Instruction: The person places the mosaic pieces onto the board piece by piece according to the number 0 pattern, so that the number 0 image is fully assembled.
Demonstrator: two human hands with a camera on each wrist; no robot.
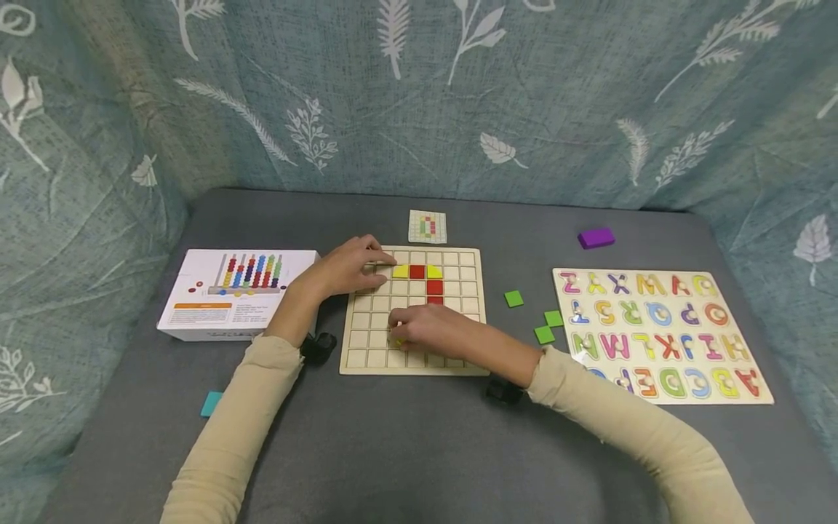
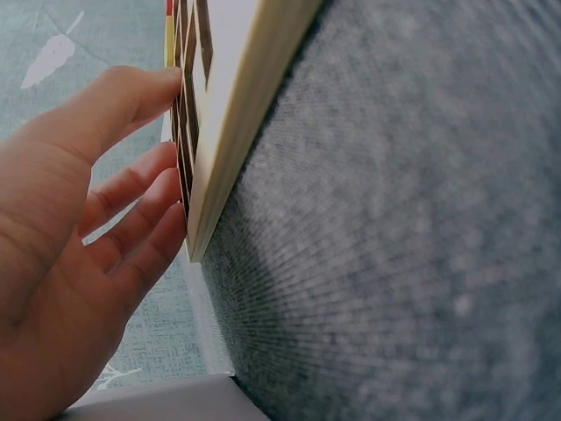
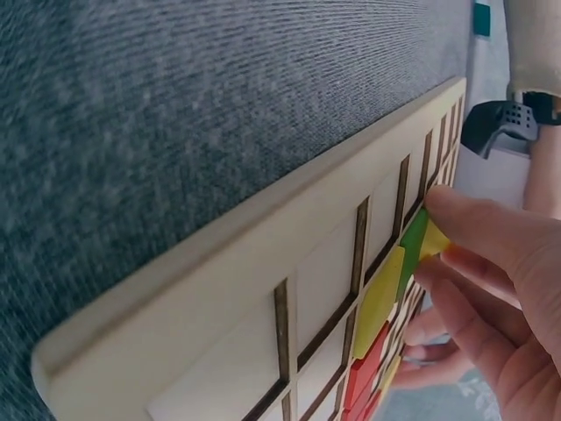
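Note:
A wooden grid board (image 1: 357, 360) lies flat on the table. On it sit two yellow tiles (image 1: 401, 271) with a red tile (image 1: 417, 271) between them, and more red tiles run down the right of that row. My left hand (image 1: 347, 268) rests its fingertips on the board's upper left part, thumb spread apart. The right hand (image 1: 428, 325) is over the board's lower middle, thumb and fingers pinching a small yellow tile (image 3: 435, 239). Right beside that tile lie a green tile (image 3: 412, 253) and another yellow tile (image 3: 379, 303) in the grid, hidden by the hand in the head view.
A small pattern card (image 1: 428, 227) lies behind the board. Several loose green tiles (image 1: 513, 298) are to its right, near an alphabet puzzle board (image 1: 661, 335). A purple block (image 1: 596, 238) lies farther back. On the left are a white box (image 1: 238, 291) and a teal tile (image 1: 211, 403).

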